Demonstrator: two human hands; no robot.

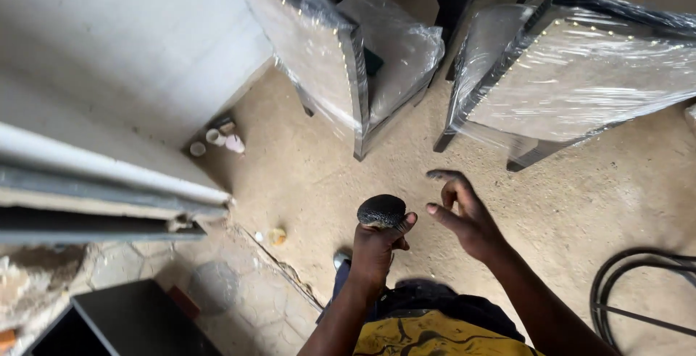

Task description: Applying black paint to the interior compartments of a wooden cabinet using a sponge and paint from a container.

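The left hand (377,243) was clamped around a dark, speckled round object (381,211), held upright above the dusty floor (304,175). The right hand (464,214) hovered just beside it, fingers spread and empty. A loose grip could drop it onto the concrete.

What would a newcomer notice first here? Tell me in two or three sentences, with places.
First, the left hand at bottom centre, closed around a dark rounded speckled object, with the right hand open and empty beside it. Next, the two plastic-wrapped upholstered chairs standing on the dusty floor across the top. A black cable loop lies at the lower right.
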